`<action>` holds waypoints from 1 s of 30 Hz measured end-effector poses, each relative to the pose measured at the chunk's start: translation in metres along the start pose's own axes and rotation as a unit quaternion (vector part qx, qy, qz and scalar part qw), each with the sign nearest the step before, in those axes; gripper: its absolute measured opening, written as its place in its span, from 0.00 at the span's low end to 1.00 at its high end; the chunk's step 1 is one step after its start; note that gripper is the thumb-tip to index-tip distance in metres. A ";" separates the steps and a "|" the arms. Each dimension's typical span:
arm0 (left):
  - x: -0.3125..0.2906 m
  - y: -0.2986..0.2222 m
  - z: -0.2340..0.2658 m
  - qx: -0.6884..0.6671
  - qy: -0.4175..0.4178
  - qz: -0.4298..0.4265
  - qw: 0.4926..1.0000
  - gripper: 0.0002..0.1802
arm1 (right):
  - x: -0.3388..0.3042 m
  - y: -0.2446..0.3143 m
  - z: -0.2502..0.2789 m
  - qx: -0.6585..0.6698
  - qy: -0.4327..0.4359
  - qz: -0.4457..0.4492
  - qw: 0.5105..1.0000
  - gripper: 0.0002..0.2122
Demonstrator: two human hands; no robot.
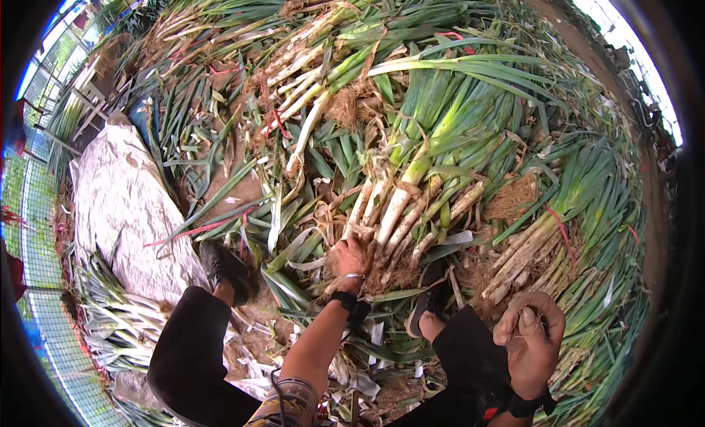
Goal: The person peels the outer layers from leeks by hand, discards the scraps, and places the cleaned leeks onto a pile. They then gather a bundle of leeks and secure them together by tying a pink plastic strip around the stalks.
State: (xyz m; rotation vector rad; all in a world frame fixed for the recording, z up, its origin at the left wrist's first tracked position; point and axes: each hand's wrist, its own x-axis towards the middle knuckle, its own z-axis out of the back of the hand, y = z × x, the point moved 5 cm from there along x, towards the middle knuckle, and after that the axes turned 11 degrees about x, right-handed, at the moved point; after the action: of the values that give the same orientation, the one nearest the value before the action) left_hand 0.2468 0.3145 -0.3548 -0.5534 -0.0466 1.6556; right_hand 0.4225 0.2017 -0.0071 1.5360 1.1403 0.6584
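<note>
- Left hand (351, 257): fingers closed over the root end of a bundle of leeks (400, 207), gripping near the white shanks, apparently where the stalks gather tight enough to be held as one.
- Right hand (530, 331): raised over the right knee, fingers curled in loosely, thumb on top; wisps of root or dry fibre seem pinched inside, though contents too small to name for certain.
- Bundle of leeks: lying straight ahead on the heap, white bases toward the body, green tops fanning away up the frame; roots earthy and matted.
- Wristbands: dark strap on each wrist, the left one (344, 301) just behind the gripping hand.
- Legs: black trousers (187, 346), knees spread either side of the left forearm; dark shoe (224, 269) planted on trimmings, second foot (428, 309) near the root mat.
- Further leek bundles (308, 82): stacked beyond and to the right, some tied with red bands (559, 232), roots mostly facing inward.
- Grey sack or sheet (121, 207): spread on the ground at left.
- Trimmed white stalks (117, 320): laid in a row at lower left, beside wire mesh fencing (33, 229).
- Stripped leaves and husks (250, 199): littered over bare soil between sack and heap.
</note>
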 end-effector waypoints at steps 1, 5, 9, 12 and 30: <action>0.002 -0.006 0.003 -0.046 0.052 -0.056 0.996 0.32 | 0.001 -0.001 0.000 -0.003 0.010 -0.013 1.000 0.09; -0.029 -0.047 0.017 -0.214 0.209 -0.117 0.947 0.30 | -0.001 -0.003 -0.015 0.025 0.019 -0.043 0.999 0.08; -0.084 -0.053 0.077 -0.585 0.279 0.073 0.758 0.27 | -0.003 -0.007 -0.014 0.024 0.039 -0.036 0.998 0.08; -0.085 0.034 0.042 -0.368 0.216 0.021 0.904 0.22 | -0.006 -0.012 -0.040 0.021 0.092 -0.050 0.994 0.08; -0.373 0.092 0.355 0.034 -0.103 -0.196 0.975 0.25 | -0.023 -0.089 -0.111 0.326 0.092 -0.241 0.909 0.17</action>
State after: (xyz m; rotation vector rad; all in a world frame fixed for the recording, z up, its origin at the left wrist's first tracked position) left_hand 0.0485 0.0467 0.0486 -0.2935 -0.2357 1.3162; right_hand 0.2892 0.2258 -0.0566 1.6442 1.9378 0.0697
